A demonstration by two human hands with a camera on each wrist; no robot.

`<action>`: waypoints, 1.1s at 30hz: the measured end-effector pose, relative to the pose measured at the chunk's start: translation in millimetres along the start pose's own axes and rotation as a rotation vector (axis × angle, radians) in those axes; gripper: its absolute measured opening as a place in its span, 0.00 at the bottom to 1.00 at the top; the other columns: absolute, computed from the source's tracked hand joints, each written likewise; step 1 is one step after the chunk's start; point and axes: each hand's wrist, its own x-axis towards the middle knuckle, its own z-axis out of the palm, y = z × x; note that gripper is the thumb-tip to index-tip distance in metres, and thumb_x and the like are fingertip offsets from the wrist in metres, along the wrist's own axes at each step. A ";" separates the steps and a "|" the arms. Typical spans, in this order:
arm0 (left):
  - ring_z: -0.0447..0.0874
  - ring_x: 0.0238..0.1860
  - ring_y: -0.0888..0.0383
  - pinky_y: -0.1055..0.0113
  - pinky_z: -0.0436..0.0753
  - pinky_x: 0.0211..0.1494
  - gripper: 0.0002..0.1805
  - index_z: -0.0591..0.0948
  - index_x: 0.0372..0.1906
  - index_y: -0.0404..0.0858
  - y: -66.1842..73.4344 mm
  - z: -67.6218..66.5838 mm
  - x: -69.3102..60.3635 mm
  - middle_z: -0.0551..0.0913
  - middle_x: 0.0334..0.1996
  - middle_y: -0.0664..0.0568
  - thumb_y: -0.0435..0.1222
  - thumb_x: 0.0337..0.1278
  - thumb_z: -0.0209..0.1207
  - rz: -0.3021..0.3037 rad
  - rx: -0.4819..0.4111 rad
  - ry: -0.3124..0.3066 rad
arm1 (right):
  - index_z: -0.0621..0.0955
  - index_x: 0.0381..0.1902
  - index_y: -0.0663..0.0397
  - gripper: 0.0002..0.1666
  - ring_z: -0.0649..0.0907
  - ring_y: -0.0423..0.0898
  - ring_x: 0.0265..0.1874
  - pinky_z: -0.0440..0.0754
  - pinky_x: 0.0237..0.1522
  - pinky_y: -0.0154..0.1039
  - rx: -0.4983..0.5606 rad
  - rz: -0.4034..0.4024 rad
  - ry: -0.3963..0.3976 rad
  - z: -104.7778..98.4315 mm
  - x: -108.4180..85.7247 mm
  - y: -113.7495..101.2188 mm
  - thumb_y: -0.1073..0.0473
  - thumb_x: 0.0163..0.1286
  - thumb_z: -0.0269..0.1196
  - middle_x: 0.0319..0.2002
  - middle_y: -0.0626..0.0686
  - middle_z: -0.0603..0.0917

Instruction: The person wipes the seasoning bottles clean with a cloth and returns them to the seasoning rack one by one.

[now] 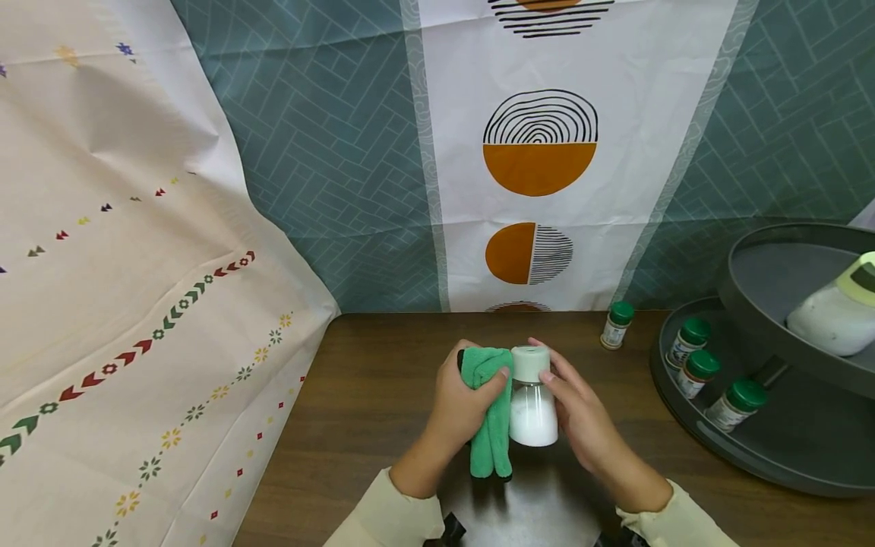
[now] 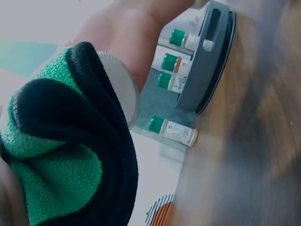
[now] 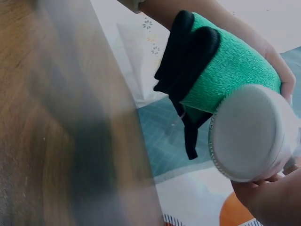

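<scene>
My left hand (image 1: 459, 399) grips a folded green cloth (image 1: 491, 433) with a black edge, thumb across its front. Against the cloth's right side is a clear jar (image 1: 533, 416) with a white lid and white contents, held upright above the table. The fingers and thumb of my right hand (image 1: 581, 410) hold this jar around its lid and upper side. In the left wrist view the cloth (image 2: 61, 183) hides most of the jar. The right wrist view shows the jar's round white base (image 3: 249, 134) touching the cloth (image 3: 235, 70).
A two-tier dark grey round stand (image 1: 807, 463) occupies the right side, with several green-capped spice bottles on its lower tier and a white container (image 1: 830, 315) on top. Another spice bottle (image 1: 617, 327) stands on the wooden table (image 1: 355, 425) near the back edge. Patterned fabric (image 1: 171, 342) hangs at left.
</scene>
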 end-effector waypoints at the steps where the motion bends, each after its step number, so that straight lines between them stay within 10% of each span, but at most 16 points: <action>1: 0.84 0.35 0.60 0.65 0.87 0.37 0.15 0.75 0.44 0.40 0.2 -0.8 0.4 0.82 0.37 0.48 0.38 0.58 0.68 0.002 -0.008 0.011 | 0.56 0.80 0.49 0.31 0.76 0.37 0.61 0.78 0.57 0.36 -0.009 -0.006 0.000 0.6 -0.2 0.5 0.51 0.84 0.43 0.69 0.45 0.68; 8: 0.85 0.36 0.60 0.66 0.87 0.38 0.15 0.75 0.44 0.40 -0.1 3.2 -2.3 0.83 0.37 0.48 0.40 0.59 0.68 -0.018 -0.034 -0.013 | 0.66 0.73 0.58 0.26 0.84 0.39 0.49 0.86 0.46 0.38 0.038 -0.035 0.070 4.1 -4.4 5.5 0.56 0.83 0.47 0.54 0.41 0.82; 18: 0.83 0.32 0.65 0.68 0.87 0.36 0.15 0.74 0.44 0.39 0.4 14.3 -11.1 0.82 0.36 0.48 0.39 0.58 0.67 -0.026 -0.017 -0.188 | 0.67 0.69 0.45 0.24 0.85 0.42 0.35 0.86 0.32 0.41 0.060 0.087 0.321 0.9 0.7 3.6 0.46 0.82 0.49 0.41 0.47 0.80; 26: 0.83 0.33 0.64 0.68 0.86 0.37 0.14 0.75 0.43 0.39 -1.7 16.3 -9.9 0.80 0.38 0.49 0.38 0.57 0.68 -0.022 0.009 -0.151 | 0.61 0.70 0.52 0.29 0.85 0.38 0.48 0.86 0.47 0.38 0.103 0.033 0.127 -6.3 3.9 6.5 0.41 0.85 0.34 0.53 0.40 0.86; 33: 0.83 0.32 0.63 0.66 0.87 0.34 0.14 0.75 0.42 0.39 -4.4 7.9 -2.8 0.82 0.35 0.49 0.38 0.58 0.68 -0.015 -0.002 -0.059 | 0.50 0.79 0.52 0.34 0.63 0.50 0.66 0.73 0.57 0.35 0.047 0.151 0.124 2.9 0.0 2.1 0.43 0.84 0.33 0.70 0.57 0.60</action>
